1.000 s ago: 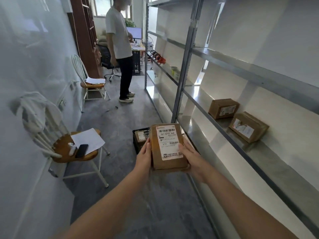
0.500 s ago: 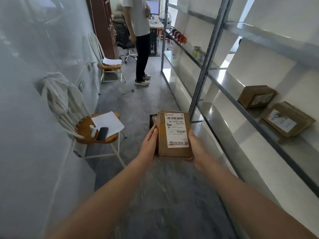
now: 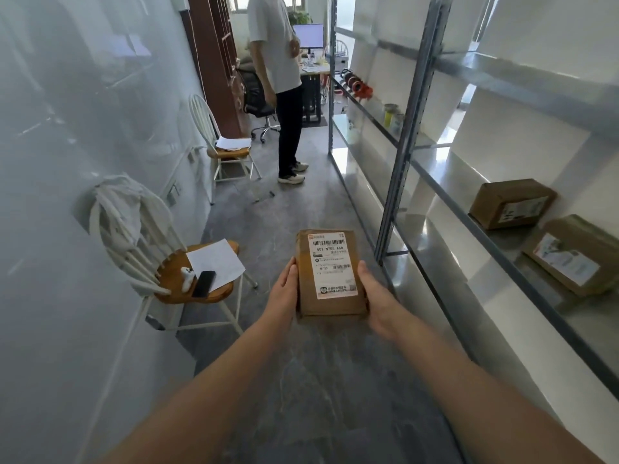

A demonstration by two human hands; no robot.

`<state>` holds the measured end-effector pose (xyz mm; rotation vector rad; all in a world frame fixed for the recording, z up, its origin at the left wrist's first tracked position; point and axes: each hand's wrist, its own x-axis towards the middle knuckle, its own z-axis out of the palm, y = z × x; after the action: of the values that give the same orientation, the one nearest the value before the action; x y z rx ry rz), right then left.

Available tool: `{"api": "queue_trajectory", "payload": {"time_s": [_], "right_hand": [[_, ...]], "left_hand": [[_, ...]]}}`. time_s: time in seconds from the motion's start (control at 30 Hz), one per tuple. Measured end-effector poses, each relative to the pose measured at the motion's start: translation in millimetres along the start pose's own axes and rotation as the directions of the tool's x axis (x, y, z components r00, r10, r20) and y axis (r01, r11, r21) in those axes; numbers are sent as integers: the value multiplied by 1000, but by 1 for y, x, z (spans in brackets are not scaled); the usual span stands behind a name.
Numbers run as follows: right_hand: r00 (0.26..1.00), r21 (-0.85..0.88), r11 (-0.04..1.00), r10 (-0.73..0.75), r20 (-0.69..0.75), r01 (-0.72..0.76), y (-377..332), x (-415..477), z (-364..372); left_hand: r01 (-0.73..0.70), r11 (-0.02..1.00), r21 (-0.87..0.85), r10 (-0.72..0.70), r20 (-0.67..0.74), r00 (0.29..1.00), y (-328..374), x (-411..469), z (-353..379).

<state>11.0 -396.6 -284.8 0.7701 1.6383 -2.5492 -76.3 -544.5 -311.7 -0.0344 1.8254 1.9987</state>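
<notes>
I hold a brown cardboard parcel (image 3: 330,276) with a white shipping label out in front of me, above the grey floor. My left hand (image 3: 284,291) grips its left side and my right hand (image 3: 376,298) grips its right side, fingers hidden underneath. To the right, a metal shelf rack (image 3: 398,182) carries two more brown parcels, one box (image 3: 510,204) further back and one labelled box (image 3: 572,256) nearer me.
A white chair (image 3: 174,262) with a wooden seat stands at the left wall, holding paper, a phone and a white object. A second chair (image 3: 221,145) stands further back. A person (image 3: 279,88) stands in the aisle ahead. A desk with a monitor lies beyond.
The view has swung left and tilted, so the shelf parcels shifted right in frame. The black crate on the floor behind the parcel is no longer visible. My grip on the parcel is unchanged.
</notes>
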Motion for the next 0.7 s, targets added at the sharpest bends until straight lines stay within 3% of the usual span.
{"api": "queue_trajectory", "payload": {"time_s": [0.17, 0.33, 0.47, 0.7], "right_hand": [[997, 105, 992, -74, 24, 71, -31, 9, -60], [992, 87, 989, -120, 40, 116, -57, 15, -114], [997, 92, 993, -80, 11, 79, -59, 21, -147], [997, 95, 995, 32, -68, -25, -53, 22, -192]], "left_hand": [[-31, 999, 15, 31, -3, 1000, 9, 11, 76], [24, 999, -42, -23, 5, 1000, 5, 20, 130], [66, 995, -76, -66, 12, 998, -10, 19, 161], [99, 995, 10, -99, 71, 993, -31, 29, 192]]}}
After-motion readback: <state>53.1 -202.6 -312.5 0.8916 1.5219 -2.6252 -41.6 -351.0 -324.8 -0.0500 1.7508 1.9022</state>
